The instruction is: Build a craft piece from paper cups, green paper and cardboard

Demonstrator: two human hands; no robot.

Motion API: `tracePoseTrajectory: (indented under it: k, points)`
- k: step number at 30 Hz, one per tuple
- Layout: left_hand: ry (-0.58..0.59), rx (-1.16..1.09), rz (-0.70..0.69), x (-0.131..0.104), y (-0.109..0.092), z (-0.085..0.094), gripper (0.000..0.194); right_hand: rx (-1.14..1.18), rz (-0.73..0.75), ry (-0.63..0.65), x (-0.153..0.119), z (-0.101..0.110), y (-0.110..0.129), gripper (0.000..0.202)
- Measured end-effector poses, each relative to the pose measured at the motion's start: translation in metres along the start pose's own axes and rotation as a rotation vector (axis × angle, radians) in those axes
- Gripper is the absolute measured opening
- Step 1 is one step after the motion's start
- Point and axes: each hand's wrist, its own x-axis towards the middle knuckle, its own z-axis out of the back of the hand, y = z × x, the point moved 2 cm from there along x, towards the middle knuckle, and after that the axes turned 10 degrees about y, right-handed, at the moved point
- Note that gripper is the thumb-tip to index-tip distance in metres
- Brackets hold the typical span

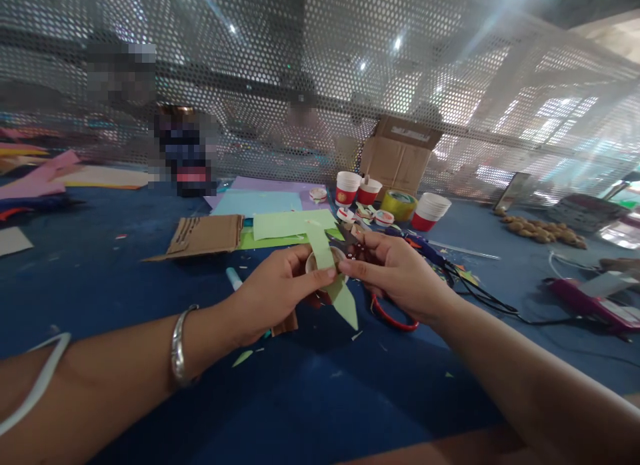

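Near the middle of the view, my left hand [285, 285] is closed around a small paper cup [314, 263], its thumb pressing a pale green paper strip [320, 245] across the cup. The strip's lower end is a pointed leaf shape [345, 306]. My right hand [390, 268] has its thumb at the cup's right side and its fingers closed beside dark scissor blades [345, 235]. A red handle loop [395, 316] hangs below that hand. How the fingers sit on the scissors is partly hidden.
Light green sheets [273, 226] and folded cardboard [207, 237] lie beyond my left hand. Paper cups [431, 210], yellow tape [399, 205] and a cardboard box [397, 159] stand farther back. A blue glue gun [425, 248] with a black cable lies right of my right hand.
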Motion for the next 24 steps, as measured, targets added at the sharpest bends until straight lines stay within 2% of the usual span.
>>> tracePoseTrajectory:
  k: [5, 9, 12, 15, 20, 24]
  points:
    - [0.044, -0.043, -0.003, -0.002, -0.002, -0.002, 0.03, 0.067, 0.006, -0.021, -0.001, -0.001, -0.003, 0.028]
    - [0.065, -0.155, -0.003, -0.002, -0.006, -0.003, 0.028, 0.202, -0.024, -0.03, 0.002, -0.002, -0.005, 0.028]
    - [0.043, -0.248, 0.021, 0.0, -0.007, -0.003, 0.029, 0.284, 0.013, -0.054, 0.003, -0.003, -0.005, 0.03]
    - [0.012, -0.304, 0.009, 0.001, -0.006, -0.002, 0.035, 0.271, 0.025, -0.056, 0.002, -0.002, -0.006, 0.027]
    - [0.051, -0.274, -0.008, 0.0, -0.009, -0.003, 0.043, 0.174, 0.039, -0.039, -0.001, -0.001, -0.003, 0.029]
    - [0.082, -0.231, -0.048, -0.003, -0.015, -0.007, 0.044, 0.256, 0.039, -0.002, -0.002, -0.005, 0.0, 0.04]
